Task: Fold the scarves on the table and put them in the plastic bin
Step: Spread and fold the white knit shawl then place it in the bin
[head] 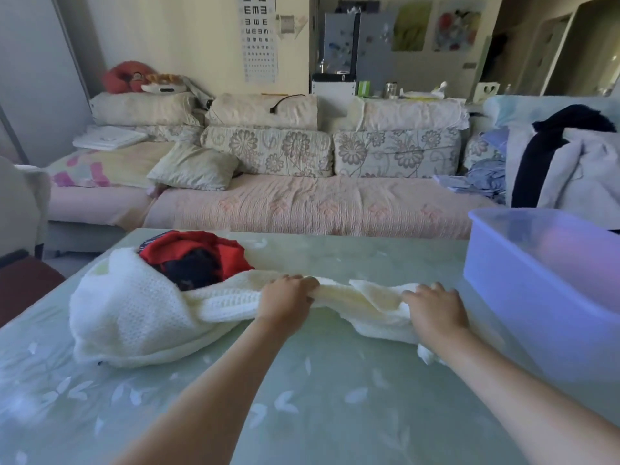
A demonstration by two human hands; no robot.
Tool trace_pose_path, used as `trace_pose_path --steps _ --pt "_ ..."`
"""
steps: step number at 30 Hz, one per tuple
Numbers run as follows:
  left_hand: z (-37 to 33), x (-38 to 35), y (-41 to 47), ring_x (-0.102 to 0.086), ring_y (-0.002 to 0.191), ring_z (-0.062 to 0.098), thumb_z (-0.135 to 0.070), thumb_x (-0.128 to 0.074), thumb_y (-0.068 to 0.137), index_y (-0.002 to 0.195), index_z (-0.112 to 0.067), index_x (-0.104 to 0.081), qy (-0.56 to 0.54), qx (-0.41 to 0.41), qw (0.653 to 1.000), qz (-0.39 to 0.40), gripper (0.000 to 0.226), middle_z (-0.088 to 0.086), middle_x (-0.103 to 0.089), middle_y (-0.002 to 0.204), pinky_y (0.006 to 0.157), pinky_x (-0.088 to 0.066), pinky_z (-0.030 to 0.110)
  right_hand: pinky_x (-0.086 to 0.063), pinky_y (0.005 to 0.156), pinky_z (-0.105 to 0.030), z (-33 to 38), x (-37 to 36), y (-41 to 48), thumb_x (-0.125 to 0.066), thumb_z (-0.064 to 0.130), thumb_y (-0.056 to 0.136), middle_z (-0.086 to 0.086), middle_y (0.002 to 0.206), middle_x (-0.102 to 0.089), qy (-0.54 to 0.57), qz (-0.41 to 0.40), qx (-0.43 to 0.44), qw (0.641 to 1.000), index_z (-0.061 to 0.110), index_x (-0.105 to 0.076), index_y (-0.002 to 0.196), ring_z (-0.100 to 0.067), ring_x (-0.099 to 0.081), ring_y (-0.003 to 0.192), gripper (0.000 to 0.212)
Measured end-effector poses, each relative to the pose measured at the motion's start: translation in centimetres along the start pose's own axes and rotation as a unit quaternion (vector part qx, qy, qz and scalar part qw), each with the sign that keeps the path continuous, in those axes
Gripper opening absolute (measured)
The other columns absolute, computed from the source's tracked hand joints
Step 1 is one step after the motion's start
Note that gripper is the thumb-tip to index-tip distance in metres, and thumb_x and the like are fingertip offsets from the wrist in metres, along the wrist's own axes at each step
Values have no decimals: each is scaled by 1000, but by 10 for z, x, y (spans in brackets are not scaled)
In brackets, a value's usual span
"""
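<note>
Left hand: the left hand (288, 298), at frame centre, has its fingers curled round a bunched stretch of the white knitted scarf (134, 307).
Right hand: the right hand (436, 310), right of centre, grips the same scarf nearer its end.
White scarf: strung out across the table (302, 397), its bulk heaped at the left and not yet folded.
Other scarves: a red scarf (198, 246) and a dark scarf (198, 270) lie crumpled behind that heap, untouched.
Plastic bin: the translucent plastic bin (543, 273) stands at the right edge; no folded scarf shows inside.
Progress: apparently early, with every scarf in view left to fold and bin.
</note>
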State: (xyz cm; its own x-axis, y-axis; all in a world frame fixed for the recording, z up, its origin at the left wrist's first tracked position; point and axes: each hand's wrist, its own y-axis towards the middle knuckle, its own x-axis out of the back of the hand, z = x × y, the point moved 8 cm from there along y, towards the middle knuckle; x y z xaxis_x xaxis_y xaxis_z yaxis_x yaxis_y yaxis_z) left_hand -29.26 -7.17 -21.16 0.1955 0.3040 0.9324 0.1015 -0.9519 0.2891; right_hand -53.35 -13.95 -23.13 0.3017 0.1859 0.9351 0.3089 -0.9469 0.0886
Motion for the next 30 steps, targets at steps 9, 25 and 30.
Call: trace_pose_path --steps 9,25,30 --pt "-58 -78 -34 -57 114 25 -36 -68 86 139 -29 -43 -167 -32 960 225 59 2 -60 130 93 -47 34 -10 122 -47 61 -4 -24 -59 45 79 1 167 4 287 60 159 943 35 -2 157 -20 -2 154 97" --pt "93 -8 -75 -53 110 15 -18 -58 90 121 -33 -62 190 -6 980 62 35 -10 -62 115 102 -33 29 -29 111 -47 44 -22 -31 -52 28 87 -8 147 -41 -26 111 28 993 23 -44 142 -28 -38 134 56" --pt "52 13 -73 -55 93 18 -19 -63 85 106 -23 -62 12 -29 997 -66 21 -7 -62 100 68 -48 33 -25 118 -39 143 16 -52 -65 34 82 1 166 -12 315 57 223 921 32 -1 158 -22 -23 149 100"
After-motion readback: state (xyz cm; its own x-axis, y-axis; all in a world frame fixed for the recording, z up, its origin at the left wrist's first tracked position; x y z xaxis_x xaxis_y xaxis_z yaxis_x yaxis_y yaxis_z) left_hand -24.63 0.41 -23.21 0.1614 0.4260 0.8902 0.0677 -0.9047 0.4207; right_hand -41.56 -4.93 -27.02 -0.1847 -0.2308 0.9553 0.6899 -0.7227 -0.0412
